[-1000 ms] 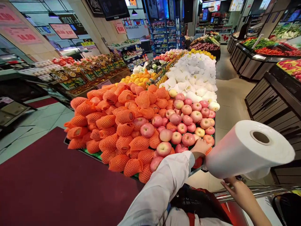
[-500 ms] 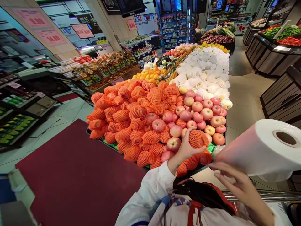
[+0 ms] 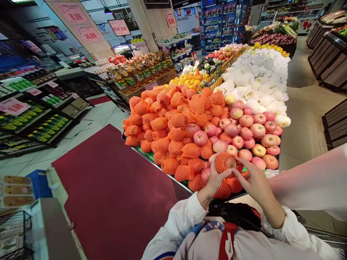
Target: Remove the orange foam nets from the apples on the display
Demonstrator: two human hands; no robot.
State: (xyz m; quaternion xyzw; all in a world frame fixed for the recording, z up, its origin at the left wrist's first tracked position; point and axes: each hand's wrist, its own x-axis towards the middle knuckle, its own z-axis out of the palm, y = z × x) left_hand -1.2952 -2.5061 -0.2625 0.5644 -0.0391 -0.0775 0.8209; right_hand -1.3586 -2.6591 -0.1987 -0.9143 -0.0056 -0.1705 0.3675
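An apple point(image 3: 230, 163) in an orange foam net point(image 3: 221, 162) is held up at the front of the fruit display. My left hand point(image 3: 216, 180) grips it from the left, with the thumb below. On the other side, the thumb and fingers of my right hand point(image 3: 253, 180) close on the same apple at the net's edge. The net covers the left part, while red-yellow skin shows on the right. Just under the hands lie more netted apples point(image 3: 223, 190). Bare apples point(image 3: 245, 133) are piled behind them.
A large roll of clear plastic bags point(image 3: 309, 180) stands close to my right arm. Many orange-netted fruits point(image 3: 176, 133) fill the display's left side, with white-netted fruits point(image 3: 260, 83) farther back. A dark red mat point(image 3: 114, 195) covers the floor at left.
My right hand has moved left from beside the bag roll onto the apple. More apple skin now shows at the net's opening. The view has swung left.
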